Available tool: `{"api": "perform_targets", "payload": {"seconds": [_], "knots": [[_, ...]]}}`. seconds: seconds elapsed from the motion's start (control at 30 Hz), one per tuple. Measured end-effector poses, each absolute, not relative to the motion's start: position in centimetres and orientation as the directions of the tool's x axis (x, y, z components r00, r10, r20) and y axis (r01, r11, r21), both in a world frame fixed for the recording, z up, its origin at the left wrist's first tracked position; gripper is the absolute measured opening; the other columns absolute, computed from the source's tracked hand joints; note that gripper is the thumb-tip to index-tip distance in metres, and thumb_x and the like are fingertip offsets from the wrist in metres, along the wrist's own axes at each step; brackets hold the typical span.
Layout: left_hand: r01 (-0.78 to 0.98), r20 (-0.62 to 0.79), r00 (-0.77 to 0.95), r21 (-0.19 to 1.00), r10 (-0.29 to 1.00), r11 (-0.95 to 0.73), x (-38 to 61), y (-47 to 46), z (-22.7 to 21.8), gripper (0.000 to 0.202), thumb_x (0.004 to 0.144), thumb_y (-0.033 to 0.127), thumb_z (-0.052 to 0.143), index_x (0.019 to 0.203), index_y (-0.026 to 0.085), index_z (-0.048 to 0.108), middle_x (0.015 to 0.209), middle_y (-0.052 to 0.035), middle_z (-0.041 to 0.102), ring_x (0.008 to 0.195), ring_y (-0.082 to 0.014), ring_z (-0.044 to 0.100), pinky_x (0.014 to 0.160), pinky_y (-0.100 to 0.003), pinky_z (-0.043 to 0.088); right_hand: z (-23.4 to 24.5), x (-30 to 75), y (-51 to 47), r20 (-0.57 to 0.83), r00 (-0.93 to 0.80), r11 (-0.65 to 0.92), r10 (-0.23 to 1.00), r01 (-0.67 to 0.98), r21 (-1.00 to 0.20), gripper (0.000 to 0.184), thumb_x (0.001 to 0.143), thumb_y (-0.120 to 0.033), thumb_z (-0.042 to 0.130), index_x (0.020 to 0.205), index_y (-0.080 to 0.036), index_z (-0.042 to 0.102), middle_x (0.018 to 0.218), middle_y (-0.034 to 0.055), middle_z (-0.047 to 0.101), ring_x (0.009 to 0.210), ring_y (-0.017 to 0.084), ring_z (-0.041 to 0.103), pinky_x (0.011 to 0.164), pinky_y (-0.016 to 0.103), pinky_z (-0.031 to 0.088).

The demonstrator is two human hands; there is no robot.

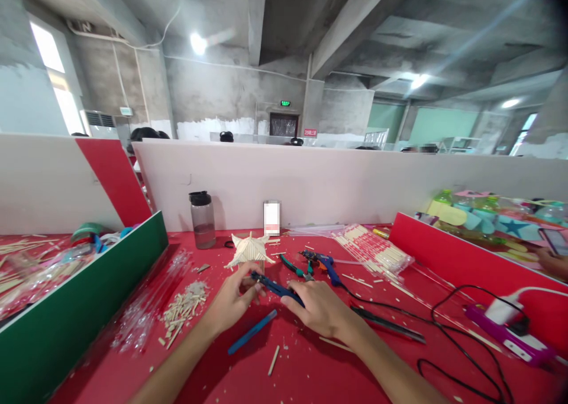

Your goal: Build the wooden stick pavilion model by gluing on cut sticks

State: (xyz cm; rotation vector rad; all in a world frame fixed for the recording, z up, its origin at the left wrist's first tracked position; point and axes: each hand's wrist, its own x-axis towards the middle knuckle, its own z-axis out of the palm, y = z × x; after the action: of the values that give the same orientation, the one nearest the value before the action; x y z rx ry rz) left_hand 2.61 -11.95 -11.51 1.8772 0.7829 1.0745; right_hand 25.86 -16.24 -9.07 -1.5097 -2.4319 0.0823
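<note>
My right hand [317, 306] is wrapped round a long dark blue hand tool [277, 287], which looks like shears, though its exact kind is unclear. Near the tool's far left end, the fingers of my left hand [235, 294] are closed together; whatever they pinch is hidden. Just behind the hands stands a star-shaped model of pale wooden sticks [251, 249]. Green-handled pliers [293, 266] and a blue glue gun [327, 267] lie beyond my right hand. On the red tabletop below the tool rests a blue slim case or cutter [252, 332].
Cut stick pieces [184, 306] and clear plastic wrapping [144, 303] lie left. A bottle [203, 220] stands by the white partition [337, 179]. Bundled sticks [377, 250], a long black tool [388, 324], a cable [394, 307] and purple power strip [510, 336] occupy the right.
</note>
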Motion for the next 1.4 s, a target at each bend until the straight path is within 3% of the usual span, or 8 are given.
{"api": "perform_targets", "payload": {"seconds": [0.73,1.17,1.4], "knots": [[0.106,0.327,0.534,0.889,0.779,-0.446,1.7,-10.7,-12.1,0.019,0.096,0.037,0.053,0.102,0.019,0.05,0.08,-0.0043,0.07,0.067,-0.0178,0.067,0.063,-0.029,0.054,-10.3,25.0,-16.1,0.228,-0.425,0.452,0.876,0.888,-0.081,0.054,0.104,-0.052,0.024,0.096,-0.018,0.065,0.087,0.011,0.075,0.079,0.026,0.07,0.065,0.03,0.033],[0.095,0.223,0.551,0.941,0.804,-0.326,1.8,-10.2,-13.0,0.023,0.09,0.038,0.059,0.095,0.021,0.046,0.073,-0.0021,0.071,0.057,-0.0162,0.065,0.054,-0.027,0.05,-11.3,24.9,-15.6,0.176,-0.429,0.446,0.886,0.892,-0.071,0.059,0.103,-0.055,0.021,0.096,-0.018,0.066,0.09,0.0124,0.075,0.081,0.026,0.07,0.067,0.03,0.035],[0.123,0.223,0.554,0.931,0.802,-0.344,1.8,-10.2,-13.0,0.021,0.09,0.036,0.057,0.095,0.021,0.045,0.073,-0.0017,0.07,0.055,-0.0155,0.064,0.052,-0.026,0.049,-11.3,24.9,-15.6,0.174,-0.43,0.447,0.886,0.892,-0.07,0.058,0.103,-0.054,0.022,0.096,-0.018,0.066,0.089,0.0124,0.075,0.08,0.027,0.071,0.066,0.03,0.036]]}}
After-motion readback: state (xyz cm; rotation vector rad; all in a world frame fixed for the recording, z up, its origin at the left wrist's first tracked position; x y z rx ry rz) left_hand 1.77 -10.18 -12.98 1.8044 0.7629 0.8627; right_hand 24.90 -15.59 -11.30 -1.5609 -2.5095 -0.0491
